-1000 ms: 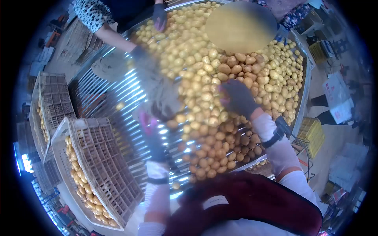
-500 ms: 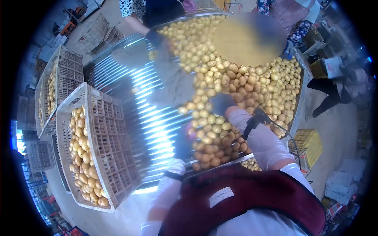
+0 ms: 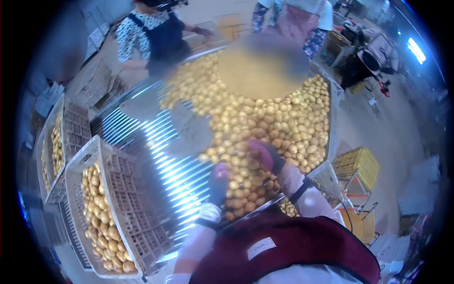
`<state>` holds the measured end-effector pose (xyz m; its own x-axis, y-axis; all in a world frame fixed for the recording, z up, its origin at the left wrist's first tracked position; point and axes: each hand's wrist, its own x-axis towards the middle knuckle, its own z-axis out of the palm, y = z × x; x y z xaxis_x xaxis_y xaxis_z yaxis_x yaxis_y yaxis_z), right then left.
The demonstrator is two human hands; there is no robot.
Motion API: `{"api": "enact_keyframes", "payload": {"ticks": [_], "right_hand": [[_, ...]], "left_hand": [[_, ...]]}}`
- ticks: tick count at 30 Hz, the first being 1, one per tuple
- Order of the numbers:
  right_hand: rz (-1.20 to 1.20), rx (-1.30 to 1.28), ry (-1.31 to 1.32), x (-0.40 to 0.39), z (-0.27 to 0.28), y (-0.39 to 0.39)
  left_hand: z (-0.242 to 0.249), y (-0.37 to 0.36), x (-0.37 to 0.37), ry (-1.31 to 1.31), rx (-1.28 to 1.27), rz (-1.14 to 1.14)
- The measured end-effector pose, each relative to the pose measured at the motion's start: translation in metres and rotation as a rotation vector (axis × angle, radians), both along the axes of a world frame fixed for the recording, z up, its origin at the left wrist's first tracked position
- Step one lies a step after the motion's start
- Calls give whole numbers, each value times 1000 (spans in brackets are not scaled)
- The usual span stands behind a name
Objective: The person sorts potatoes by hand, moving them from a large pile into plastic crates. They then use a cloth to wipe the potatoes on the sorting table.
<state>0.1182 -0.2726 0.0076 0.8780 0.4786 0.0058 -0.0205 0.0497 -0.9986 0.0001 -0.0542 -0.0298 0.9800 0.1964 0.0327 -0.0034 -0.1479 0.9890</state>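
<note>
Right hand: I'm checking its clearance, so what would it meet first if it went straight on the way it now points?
Most likely the potatoes just ahead: the right hand points forward and leftward, towards them. Its height over them, or whether it touches any, is unclear.

On our barred metal desk (image 3: 182, 184), we have potatoes (image 3: 255, 119) heaped from the frame's centre toward its upper right.

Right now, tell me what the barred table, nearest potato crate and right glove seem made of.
Barred table: probably bare, polished metal, from its bright striped glare.
Potato crate: likely dull, pale plastic, given its latticed, moulded look.
Right glove: perhaps matte fabric, close-fitting; blur leaves this uncertain.
</note>
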Motion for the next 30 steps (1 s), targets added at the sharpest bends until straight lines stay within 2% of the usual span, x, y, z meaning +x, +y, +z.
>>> {"api": "enact_keyframes", "payload": {"ticks": [1, 3, 5, 8, 9, 11, 12, 13, 14, 16, 17, 18, 19, 20, 21, 22, 23, 24, 25, 26, 27, 28, 29, 30], "right_hand": [[20, 92, 59, -18, 16, -4], [85, 810, 756, -38, -9, -10], [-72, 403, 121, -81, 42, -3], [-154, 839, 606, -113, 19, -18], [-103, 1047, 670, -126, 8, -36], [3, 1214, 789, -146, 40, -65], [-140, 1228, 1044, -157, -12, -103], [-285, 1224, 977, -191, -29, -138], [-524, 1160, 749, -246, -26, -173], [-908, 951, 474, -351, -34, -239], [-875, 855, 447, -406, -48, -274], [-1324, 619, 516, -446, -65, -292], [-1525, 388, 583, -486, -92, -314], [-1620, 136, 606, -516, -115, -335], [-1654, -150, 595, -530, -137, -351], [-1634, -458, 522, -529, -155, -357], [-1589, -734, 390, -512, -165, -354], [-1538, -859, 220, -459, -154, -316], [-1488, -986, 49, -389, -119, -261], [-1219, -1149, -100, -322, -65, -204], [-1026, -934, -279, -270, -41, -161], [-797, -689, -391, -219, -18, -118], [-582, -809, -588, -183, 4, -79], [-399, -719, -619, -163, -17, -54]], "left_hand": [[35, -13, -2, 25, -172, 2], [89, -40, -3, 95, -509, -3], [74, -66, 11, 62, -312, -137], [63, -99, 10, -76, 9, -324], [67, -103, 2, -173, 133, -376], [92, -106, -15, -374, 384, -465], [101, -106, -22, -472, 509, -506], [96, -97, -29, -487, 566, -504], [91, -88, -35, -502, 622, -500], [44, -9, -53, -359, 599, -396], [31, 27, -63, -292, 589, -339], [50, 44, -78, -68, 409, -318], [69, 61, -93, 154, 202, -251], [88, 79, -108, 346, 16, -145], [68, 110, -128, 233, 521, -161], [63, 121, -144, 152, 558, -188], [72, 121, -154, 282, 517, -236], [70, 118, -167, 320, 538, -255], [67, 114, -180, 357, 560, -276], [41, 108, -194, 303, 649, -272], [24, 100, -201, 246, 741, -270], [22, 88, -195, 233, 552, -272], [22, 71, -177, 216, 363, -271], [20, 45, -144, 463, -230, -299]]}}
